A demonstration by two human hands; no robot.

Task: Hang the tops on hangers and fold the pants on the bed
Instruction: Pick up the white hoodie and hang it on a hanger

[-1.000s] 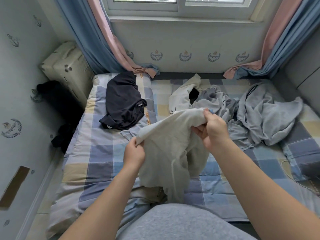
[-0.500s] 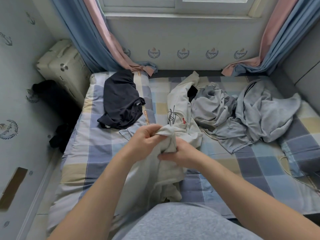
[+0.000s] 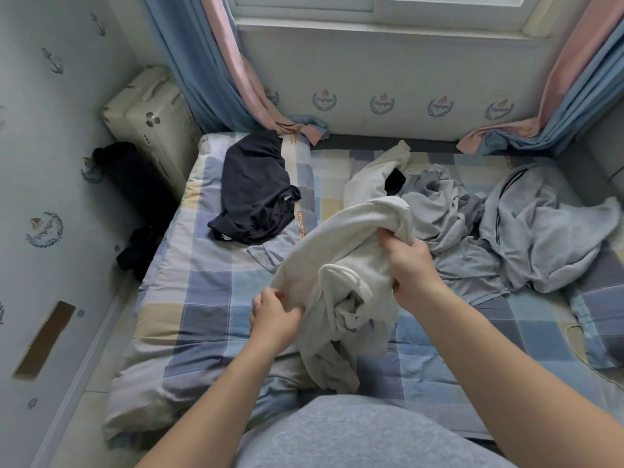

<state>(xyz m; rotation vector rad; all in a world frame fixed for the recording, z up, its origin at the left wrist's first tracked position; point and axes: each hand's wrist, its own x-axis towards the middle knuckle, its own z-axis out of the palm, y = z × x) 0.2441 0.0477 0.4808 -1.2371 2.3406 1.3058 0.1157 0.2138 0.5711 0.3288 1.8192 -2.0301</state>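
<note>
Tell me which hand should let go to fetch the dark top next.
Left. The left hand is on the same side as the dark top; the right hand can keep gripping the cream garment.

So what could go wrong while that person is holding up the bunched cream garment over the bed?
1. The cream garment is bunched between the left hand and right hand, so it may be hard to find its openings for hanging or folding.
2. Its loose lower end hangs near the bed edge and could slip floorward if dropped.
3. No hanger is visible within reach.
</note>
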